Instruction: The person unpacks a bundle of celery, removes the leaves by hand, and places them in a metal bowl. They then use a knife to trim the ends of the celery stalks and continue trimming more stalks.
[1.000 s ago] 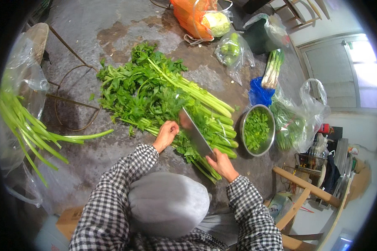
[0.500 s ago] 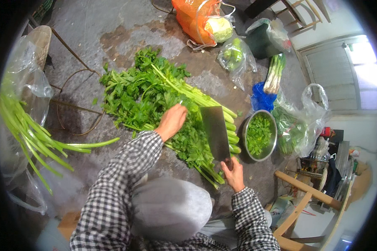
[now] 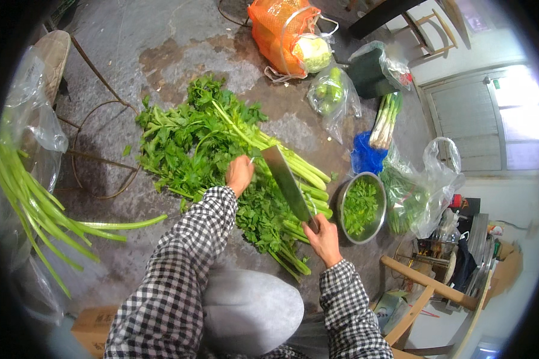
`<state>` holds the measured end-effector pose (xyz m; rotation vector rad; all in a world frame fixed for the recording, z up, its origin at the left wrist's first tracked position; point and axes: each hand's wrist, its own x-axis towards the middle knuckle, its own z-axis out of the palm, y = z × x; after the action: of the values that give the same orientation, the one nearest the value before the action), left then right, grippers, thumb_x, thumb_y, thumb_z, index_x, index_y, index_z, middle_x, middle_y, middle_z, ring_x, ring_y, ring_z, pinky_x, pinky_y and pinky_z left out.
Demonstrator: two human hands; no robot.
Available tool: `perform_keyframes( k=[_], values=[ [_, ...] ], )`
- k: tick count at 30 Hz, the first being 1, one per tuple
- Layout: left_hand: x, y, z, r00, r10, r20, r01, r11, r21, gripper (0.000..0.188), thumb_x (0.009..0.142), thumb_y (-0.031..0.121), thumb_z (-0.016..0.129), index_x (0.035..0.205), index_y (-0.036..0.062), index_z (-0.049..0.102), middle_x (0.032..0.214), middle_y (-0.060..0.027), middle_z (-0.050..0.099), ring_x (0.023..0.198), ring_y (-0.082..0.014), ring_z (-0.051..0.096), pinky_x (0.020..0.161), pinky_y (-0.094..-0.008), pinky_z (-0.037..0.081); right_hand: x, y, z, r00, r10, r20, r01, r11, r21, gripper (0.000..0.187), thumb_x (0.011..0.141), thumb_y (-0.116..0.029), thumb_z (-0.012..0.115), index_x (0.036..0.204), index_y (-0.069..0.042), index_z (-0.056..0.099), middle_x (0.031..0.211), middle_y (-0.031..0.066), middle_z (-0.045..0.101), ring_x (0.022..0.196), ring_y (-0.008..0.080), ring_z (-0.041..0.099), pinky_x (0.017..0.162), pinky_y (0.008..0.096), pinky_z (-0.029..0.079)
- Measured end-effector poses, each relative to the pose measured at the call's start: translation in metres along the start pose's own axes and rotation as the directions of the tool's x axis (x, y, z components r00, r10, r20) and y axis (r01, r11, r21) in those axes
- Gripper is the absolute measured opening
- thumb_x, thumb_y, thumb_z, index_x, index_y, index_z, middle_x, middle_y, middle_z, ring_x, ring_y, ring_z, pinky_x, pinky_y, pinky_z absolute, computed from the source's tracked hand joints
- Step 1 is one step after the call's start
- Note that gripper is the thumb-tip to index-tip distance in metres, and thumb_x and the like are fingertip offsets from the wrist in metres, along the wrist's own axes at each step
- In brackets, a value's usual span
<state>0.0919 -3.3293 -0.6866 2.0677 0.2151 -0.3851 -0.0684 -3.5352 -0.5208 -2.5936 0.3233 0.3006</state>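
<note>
A large pile of leafy celery (image 3: 191,140) lies on the floor in front of me, leaves to the left and pale stalks to the right. My left hand (image 3: 240,175) is closed among the leaves. A small pale bit shows at its fingertips, too small to name. My right hand (image 3: 324,240) grips a cleaver (image 3: 286,182) by its handle. The broad blade slants up and left over the stalks, its tip near my left hand. To the right of the stalks stands a metal bowl (image 3: 378,228) holding cut green leaves (image 3: 360,206).
Bare celery stalks (image 3: 39,209) hang at the left beside clear plastic. Farther off are an orange net bag (image 3: 275,39) with a cabbage, a dark bin (image 3: 371,72), spring onions (image 3: 385,122) and a blue bag (image 3: 365,152). A wooden frame (image 3: 428,281) stands at the lower right.
The cleaver has tilted, its blade tip swinging left toward my left hand and its face now seen more narrowly. My left hand has shifted slightly left and down. The whole view has moved a little.
</note>
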Motion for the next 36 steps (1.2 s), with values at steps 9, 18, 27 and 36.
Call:
perform_keyframes(
  k=[9, 18, 27, 36],
  values=[
    [-0.005, -0.03, 0.004, 0.998, 0.068, -0.003, -0.066, 0.964, -0.256, 0.015, 0.085, 0.013, 0.062, 0.089, -0.0008, 0.061, 0.068, -0.0085, 0.055, 0.061, -0.018, 0.051, 0.059, -0.0333, 0.044, 0.054, -0.013, -0.009, 0.972, -0.145, 0.184, 0.178, 0.968, -0.177, 0.027, 0.084, -0.028, 0.067, 0.089, -0.005, 0.053, 0.071, 0.021, 0.062, 0.07, 0.0412, 0.062, 0.063, 0.049, 0.047],
    [-0.017, -0.022, 0.002, 0.98, 0.199, 0.011, -0.184, 0.926, -0.331, 0.008, 0.085, 0.006, 0.057, 0.084, -0.0017, 0.057, 0.073, -0.0072, 0.051, 0.065, -0.0154, 0.047, 0.063, -0.031, 0.042, 0.085, -0.021, -0.01, 0.916, -0.232, 0.328, 0.294, 0.944, -0.153, 0.028, 0.084, -0.024, 0.066, 0.095, -0.004, 0.051, 0.075, 0.0239, 0.062, 0.074, 0.0438, 0.062, 0.065, 0.0512, 0.048],
    [-0.085, 0.005, -0.043, 0.668, 0.744, 0.019, -0.727, 0.647, 0.228, 0.032, 0.089, 0.014, 0.059, 0.117, -0.0029, 0.055, 0.104, -0.0154, 0.058, 0.094, -0.0284, 0.057, 0.091, -0.0436, 0.048, 0.053, 0.002, 0.011, 0.997, -0.07, -0.028, 0.072, 0.993, 0.094, 0.033, 0.082, -0.03, 0.071, 0.086, -0.002, 0.055, 0.064, 0.0158, 0.054, 0.056, 0.0307, 0.052, 0.055, 0.0403, 0.042],
    [-0.157, -0.046, 0.055, -0.029, 0.548, 0.836, -0.998, -0.06, 0.004, 0.063, 0.085, 0.021, 0.06, 0.14, 0.0001, 0.038, 0.14, -0.016, 0.045, 0.127, -0.0246, 0.046, 0.099, -0.0388, 0.04, 0.019, 0.09, 0.015, 0.998, -0.045, -0.043, 0.033, 0.965, -0.259, 0.045, 0.079, -0.012, 0.067, 0.122, -0.008, 0.053, 0.104, 0.0188, 0.064, 0.093, 0.0372, 0.063, 0.079, 0.0454, 0.05]
  ],
)
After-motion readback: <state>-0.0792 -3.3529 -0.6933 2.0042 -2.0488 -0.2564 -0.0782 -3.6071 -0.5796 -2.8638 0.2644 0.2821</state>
